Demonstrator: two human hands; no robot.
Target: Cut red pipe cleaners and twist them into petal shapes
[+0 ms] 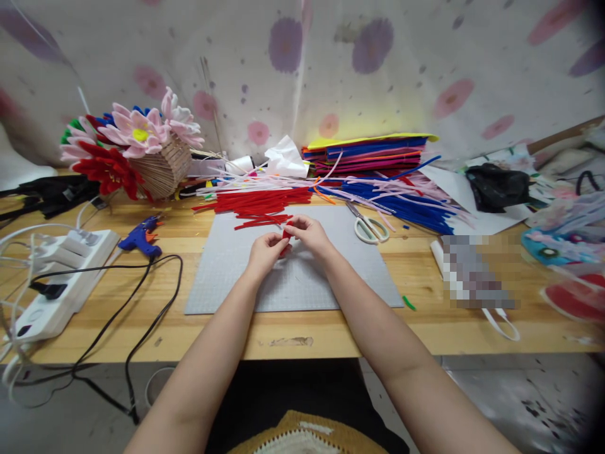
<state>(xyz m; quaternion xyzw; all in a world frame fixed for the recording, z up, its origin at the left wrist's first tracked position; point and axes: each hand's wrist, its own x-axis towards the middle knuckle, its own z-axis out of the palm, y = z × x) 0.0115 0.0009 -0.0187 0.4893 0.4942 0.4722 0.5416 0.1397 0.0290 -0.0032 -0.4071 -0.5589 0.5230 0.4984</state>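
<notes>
Over a grey cutting mat, my two hands meet around a small red pipe cleaner piece. My left hand pinches it from the left, thumb and fingers closed. From the right, my right hand grips its upper part between thumb and fingertips. Fingers hide much of the piece, so its full shape does not show. Just beyond my hands lies a spread of red pipe cleaners, some reaching over the mat's far edge. White-handled scissors rest at the mat's upper right.
A blue glue gun and a white power strip with looping cables lie left. Behind stand a basket of fuzzy flowers and stacked coloured pipe cleaners. Blue pipe cleaners, a black plastic bag and a blurred-out object are right.
</notes>
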